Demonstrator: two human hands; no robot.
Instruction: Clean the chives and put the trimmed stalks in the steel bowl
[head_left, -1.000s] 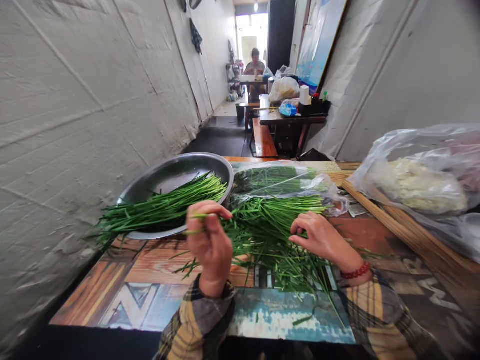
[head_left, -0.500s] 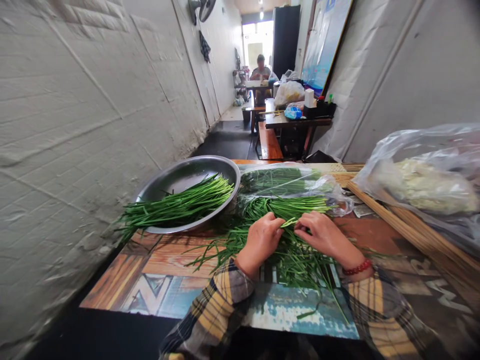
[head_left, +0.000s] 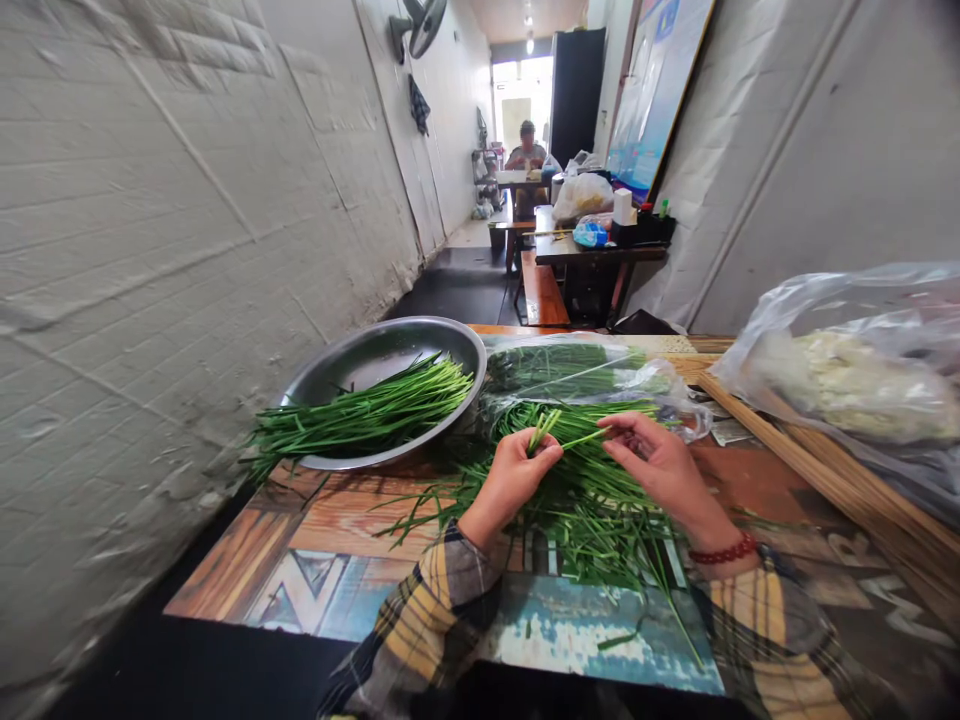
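Head view showed the left hand (head_left: 514,470) pinched on a few chive stalks (head_left: 543,430), the right hand (head_left: 655,462) pinching one stalk's tip, above the chive pile (head_left: 592,510); metal basin (head_left: 352,372) sat left of both hands.

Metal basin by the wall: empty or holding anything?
Partly filled: a bundle of chives lies across the metal basin, ends overhanging its left rim; bare metal shows behind.
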